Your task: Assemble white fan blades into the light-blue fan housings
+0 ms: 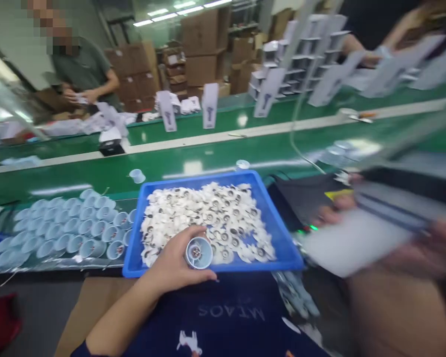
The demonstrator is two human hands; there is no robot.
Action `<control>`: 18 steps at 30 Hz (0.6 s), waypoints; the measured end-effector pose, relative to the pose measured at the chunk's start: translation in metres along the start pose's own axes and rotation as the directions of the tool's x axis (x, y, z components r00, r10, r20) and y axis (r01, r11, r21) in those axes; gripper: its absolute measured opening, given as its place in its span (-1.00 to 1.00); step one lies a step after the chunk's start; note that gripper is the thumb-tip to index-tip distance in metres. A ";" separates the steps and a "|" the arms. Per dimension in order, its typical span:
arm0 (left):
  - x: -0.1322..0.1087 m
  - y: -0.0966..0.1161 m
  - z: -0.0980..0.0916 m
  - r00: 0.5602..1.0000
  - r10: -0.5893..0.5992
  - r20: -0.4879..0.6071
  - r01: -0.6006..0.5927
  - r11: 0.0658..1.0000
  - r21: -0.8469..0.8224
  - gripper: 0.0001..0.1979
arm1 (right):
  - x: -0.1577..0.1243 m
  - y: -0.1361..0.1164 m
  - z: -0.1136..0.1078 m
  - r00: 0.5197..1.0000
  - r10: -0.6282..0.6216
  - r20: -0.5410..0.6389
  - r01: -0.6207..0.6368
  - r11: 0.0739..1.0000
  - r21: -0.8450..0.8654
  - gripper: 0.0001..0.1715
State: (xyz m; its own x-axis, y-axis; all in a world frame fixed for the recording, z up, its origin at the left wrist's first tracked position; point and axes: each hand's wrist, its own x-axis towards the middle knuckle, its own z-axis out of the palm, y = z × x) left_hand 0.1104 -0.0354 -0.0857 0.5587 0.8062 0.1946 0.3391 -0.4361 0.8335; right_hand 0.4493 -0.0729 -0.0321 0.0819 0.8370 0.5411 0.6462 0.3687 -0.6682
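Observation:
My left hand [176, 260] holds a pale blue plastic cup-shaped part [198, 253] with its open end up, just over the near rim of a blue plastic tray [208, 177]. The tray is heaped with small white parts with dark round centres [208, 218]. Many matching cups [70, 225] stand in tight rows to the tray's left. At the right, my blurred right hand [334, 213] grips a flat white sheet [357, 243] with blue stripes near its far edge. Its fingers curl around the sheet's edge.
A green conveyor belt [96, 178] runs behind the tray, with one loose cup [137, 175] on it. A black pad [305, 198] lies right of the tray. Beyond a second belt, a co-worker [83, 74] handles white papers. White boxes and stacked cartons [204, 49] stand behind.

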 end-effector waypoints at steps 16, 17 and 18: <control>0.032 0.056 0.033 0.966 0.257 0.002 -0.251 0.943 0.220 -0.75 | 0.036 -0.073 0.079 0.981 0.093 0.173 -0.188 0.200 0.961 -0.49; 0.032 0.056 0.033 0.967 0.255 0.006 -0.250 0.945 0.209 -0.75 | 0.037 -0.074 0.079 0.979 0.092 0.183 -0.199 0.202 0.959 -0.48; 0.033 0.056 0.034 0.967 0.254 0.011 -0.251 0.947 0.198 -0.75 | 0.037 -0.074 0.079 0.978 0.092 0.189 -0.204 0.202 0.958 -0.49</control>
State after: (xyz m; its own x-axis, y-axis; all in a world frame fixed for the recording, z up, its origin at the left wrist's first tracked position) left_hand 0.1734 -0.0465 -0.0498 0.6345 0.6644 0.3948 0.3309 -0.6952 0.6381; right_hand 0.3446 -0.0374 -0.0023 -0.0035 0.9286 0.3710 -0.6130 0.2911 -0.7345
